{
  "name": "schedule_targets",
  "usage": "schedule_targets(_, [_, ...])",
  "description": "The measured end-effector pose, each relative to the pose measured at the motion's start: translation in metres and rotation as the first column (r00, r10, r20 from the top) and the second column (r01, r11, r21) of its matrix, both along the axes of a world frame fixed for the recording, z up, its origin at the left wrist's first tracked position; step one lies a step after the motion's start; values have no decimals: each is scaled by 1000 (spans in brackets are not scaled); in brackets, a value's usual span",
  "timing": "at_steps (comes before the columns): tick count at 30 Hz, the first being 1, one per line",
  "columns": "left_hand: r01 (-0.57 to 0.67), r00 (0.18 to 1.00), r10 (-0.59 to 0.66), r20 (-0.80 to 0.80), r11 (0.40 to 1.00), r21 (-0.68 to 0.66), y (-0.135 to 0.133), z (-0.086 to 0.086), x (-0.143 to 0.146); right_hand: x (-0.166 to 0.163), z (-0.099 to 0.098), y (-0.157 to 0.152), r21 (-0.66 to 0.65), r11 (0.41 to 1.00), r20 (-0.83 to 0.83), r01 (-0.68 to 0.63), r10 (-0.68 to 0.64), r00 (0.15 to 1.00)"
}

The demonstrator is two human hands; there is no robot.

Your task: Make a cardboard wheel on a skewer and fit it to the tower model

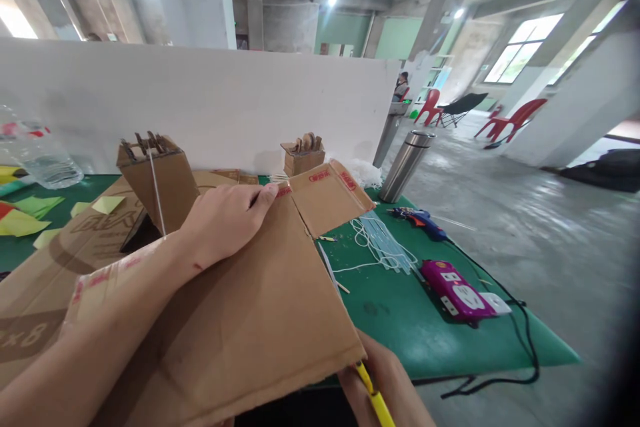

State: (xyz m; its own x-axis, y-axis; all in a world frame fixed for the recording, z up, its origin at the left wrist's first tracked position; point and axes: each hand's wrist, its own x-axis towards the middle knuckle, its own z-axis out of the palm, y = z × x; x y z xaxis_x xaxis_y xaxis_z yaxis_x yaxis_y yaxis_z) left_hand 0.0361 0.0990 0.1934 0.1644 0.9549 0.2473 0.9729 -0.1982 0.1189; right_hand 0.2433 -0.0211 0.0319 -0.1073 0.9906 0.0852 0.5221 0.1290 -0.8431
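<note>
A large flattened cardboard sheet [260,307] with red tape lies on the green table [415,320]. My left hand [225,220] rests on top of it near the far flap, fingers together and curled down against the card. My right hand [385,383] is at the sheet's near right corner, mostly under the edge, closed around a yellow tool [373,395] that looks like a cutter or pencil.
Two small cardboard stands [155,173] [303,155] sit at the back before a white partition. A steel flask [406,167], blue glue gun [420,219], clear glue sticks [383,243], purple power strip [457,291], plastic bottle [40,153] and coloured paper scraps [30,213] surround the sheet. Red chairs and a person sit far off.
</note>
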Motion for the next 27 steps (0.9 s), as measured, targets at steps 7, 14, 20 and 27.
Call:
schedule_targets(7, [32,999,-32,-13,999,-22,-2,-5,5,-3,17,7,6,998,-41,-65,66,997])
schedule_targets(14, [21,999,-22,-43,999,-33,0,-10,4,-6,24,14,-26,997,14,-74,74,997])
schedule_targets(20, [14,997,-15,-76,1000,-11,-1,-10,2,-3,28,11,-42,992,30,-120,122,992])
schedule_targets(27, [-8,997,9,-73,1000,24,-1,-8,0,7,29,-1,-114,978,105,-173,185,977])
